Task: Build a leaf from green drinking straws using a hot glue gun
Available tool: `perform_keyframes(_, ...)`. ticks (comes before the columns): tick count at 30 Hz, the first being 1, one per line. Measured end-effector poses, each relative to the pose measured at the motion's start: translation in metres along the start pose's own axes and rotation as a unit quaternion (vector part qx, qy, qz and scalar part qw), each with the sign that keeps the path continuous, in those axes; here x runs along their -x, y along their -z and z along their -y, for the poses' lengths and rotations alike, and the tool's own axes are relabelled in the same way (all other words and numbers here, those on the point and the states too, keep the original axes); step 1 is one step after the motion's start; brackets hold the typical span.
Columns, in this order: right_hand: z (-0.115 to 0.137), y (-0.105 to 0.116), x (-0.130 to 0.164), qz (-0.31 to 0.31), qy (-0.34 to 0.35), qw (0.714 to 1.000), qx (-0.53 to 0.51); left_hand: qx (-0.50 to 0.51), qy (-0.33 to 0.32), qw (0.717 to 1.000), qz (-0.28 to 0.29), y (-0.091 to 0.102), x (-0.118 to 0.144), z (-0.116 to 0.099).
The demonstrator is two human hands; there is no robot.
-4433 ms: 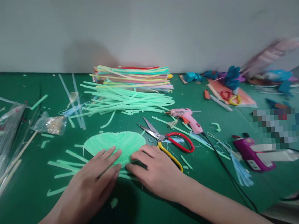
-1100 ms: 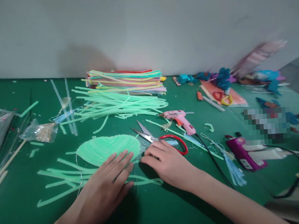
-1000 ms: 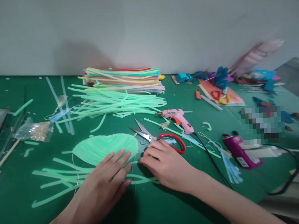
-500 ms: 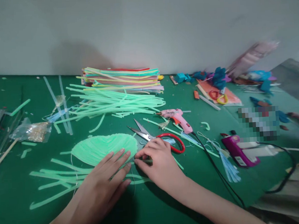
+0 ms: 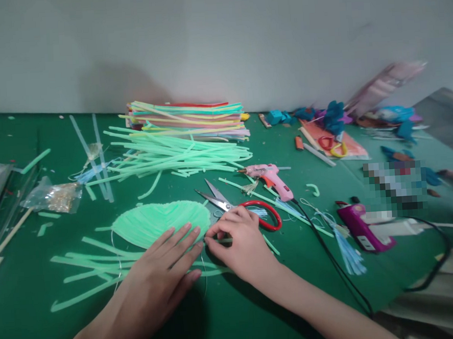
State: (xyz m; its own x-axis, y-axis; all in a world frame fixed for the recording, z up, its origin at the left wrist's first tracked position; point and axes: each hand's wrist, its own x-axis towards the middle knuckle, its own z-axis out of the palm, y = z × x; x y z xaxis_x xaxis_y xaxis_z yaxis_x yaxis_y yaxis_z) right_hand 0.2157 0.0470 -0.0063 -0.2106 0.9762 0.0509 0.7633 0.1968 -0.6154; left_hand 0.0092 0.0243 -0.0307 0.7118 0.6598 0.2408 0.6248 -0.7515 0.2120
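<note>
A light-green leaf shape [image 5: 156, 220], built from fuzzy pipe cleaners, lies flat on the green table. My left hand [image 5: 167, 265] rests over its lower right edge, fingers stretched out and flat. Beneath that hand pass loose green pipe cleaners [image 5: 90, 270] and a thin pale wire loop. My right hand [image 5: 234, 240] is closed in a pinch at the leaf's right tip; what sits between thumb and forefinger is too small to make out. Just behind the right hand lie red-handled scissors [image 5: 260, 213], blades parted and pointing left.
Behind the leaf are a heap of green pipe cleaners [image 5: 179, 157] and a multicoloured stack [image 5: 188, 120]. A pink glue gun [image 5: 271, 179] with a black cord lies right of them. Further right are a blue tassel [image 5: 346, 251] and a purple device [image 5: 362, 227]. A plastic bag [image 5: 55, 195] is at left.
The whole view has shifted slightly, so things sit a little further right. Both hands keep nearly the same pose at the leaf.
</note>
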Motion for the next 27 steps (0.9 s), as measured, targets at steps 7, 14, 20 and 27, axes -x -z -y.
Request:
perform_keyframes(7, -0.004, -0.010, 0.002, -0.045, 0.035, 0.998, 0.018, 0.007, 0.002, 1.000, 0.004, -0.002, 0.002, 0.001)
perform_keyframes(14, -0.003, -0.014, 0.006, -0.061, 0.062, 0.996, 0.023, 0.007, -0.001, 1.000, -0.010, -0.001, 0.001, 0.000)
perform_keyframes(20, -0.001, 0.005, 0.015, -0.054, 0.071, 0.996, 0.017, 0.008, 0.003, 1.000, -0.007, -0.002, 0.001, 0.001)
perform_keyframes(27, -0.044, 0.059, 0.001, -0.179, 0.021, 0.981, 0.069, 0.024, 0.016, 1.000, -0.003, 0.001, 0.001, 0.001)
